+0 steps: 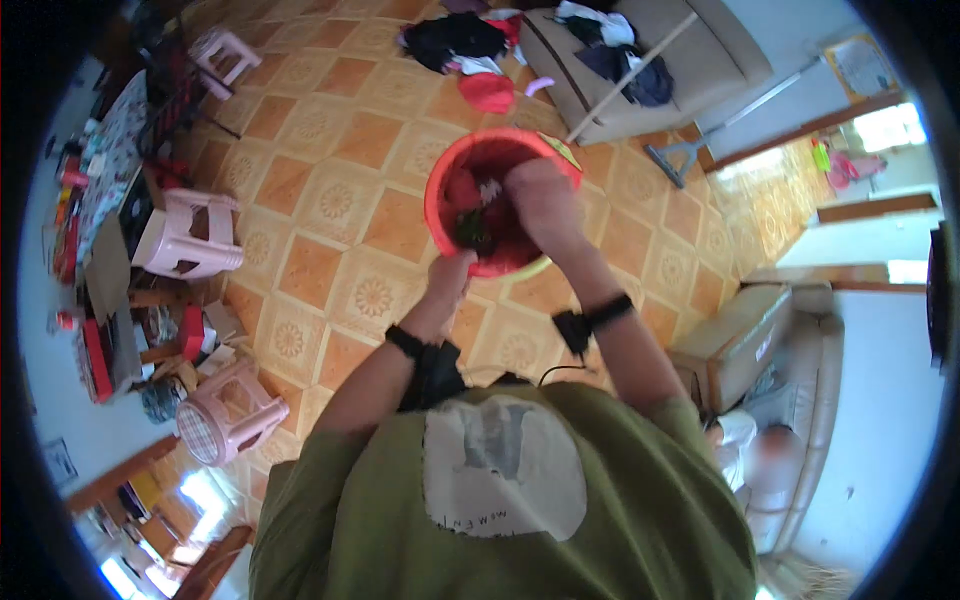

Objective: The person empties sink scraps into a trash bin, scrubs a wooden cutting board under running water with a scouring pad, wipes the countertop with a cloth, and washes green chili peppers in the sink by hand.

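While left hand (449, 284) grips red bucket rim (434, 206), right hand (545, 205) curls over opening, grasp unclear; tiled floor (340, 200) around.

A pink stool (222, 410) stands on the tiled floor (372, 297), a squeegee (664, 166) near the sofa (715, 62).

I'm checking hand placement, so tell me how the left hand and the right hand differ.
The left hand is at the near-left rim of the red bucket, while the right hand lies across its opening. The right hand looks larger in the picture than the left hand. The right hand shows its back broadly; the left hand shows less of itself. Both wrists wear a black strap.
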A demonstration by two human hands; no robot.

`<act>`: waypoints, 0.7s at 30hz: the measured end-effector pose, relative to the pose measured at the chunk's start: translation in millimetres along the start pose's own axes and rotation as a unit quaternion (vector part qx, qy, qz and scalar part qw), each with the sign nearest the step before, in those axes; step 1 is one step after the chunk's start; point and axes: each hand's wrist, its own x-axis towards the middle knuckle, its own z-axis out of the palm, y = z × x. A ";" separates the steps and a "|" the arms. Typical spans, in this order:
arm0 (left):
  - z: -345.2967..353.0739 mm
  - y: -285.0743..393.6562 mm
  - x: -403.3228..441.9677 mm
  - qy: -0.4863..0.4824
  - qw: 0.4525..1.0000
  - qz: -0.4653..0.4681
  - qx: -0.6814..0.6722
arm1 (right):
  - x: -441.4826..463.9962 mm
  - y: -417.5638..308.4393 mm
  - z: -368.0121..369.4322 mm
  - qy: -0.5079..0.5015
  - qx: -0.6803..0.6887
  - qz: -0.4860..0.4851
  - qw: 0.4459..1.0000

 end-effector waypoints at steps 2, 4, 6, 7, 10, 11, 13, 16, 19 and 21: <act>23.0 27.1 27.4 -0.039 0.998 0.037 0.018 | -0.5 39.6 0.9 0.067 -0.100 -0.014 0.993; 59.1 66.5 50.3 -0.038 0.996 -0.009 0.076 | 28.6 91.7 -35.8 0.116 -0.060 0.157 0.979; 96.1 74.3 73.5 -0.048 0.993 -0.044 0.096 | 15.2 137.5 -75.3 0.157 -0.009 0.327 0.932; 120.7 85.5 85.5 -0.058 0.993 -0.042 0.093 | -0.6 168.2 -89.0 0.089 -0.050 0.355 0.929; 150.4 107.8 111.9 -0.101 0.988 -0.072 0.095 | -22.2 178.4 -109.9 -0.078 -0.184 0.442 0.874; 177.2 109.7 122.7 -0.111 0.986 -0.071 0.103 | -36.9 192.6 -123.1 -0.165 -0.237 0.483 0.827; 238.1 114.3 137.1 -0.128 0.981 -0.069 0.125 | -67.1 233.8 -141.6 -0.142 -0.208 0.522 0.815; 325.2 115.6 162.2 -0.152 0.969 -0.062 0.186 | -108.6 299.7 -160.6 -0.094 -0.204 0.577 0.785; 425.1 100.0 205.6 -0.143 0.962 -0.057 0.225 | -140.1 361.7 -226.4 -0.113 -0.189 0.593 0.775; 497.5 96.5 252.2 -0.172 0.958 -0.086 0.212 | -157.5 424.2 -282.9 -0.091 -0.151 0.608 0.774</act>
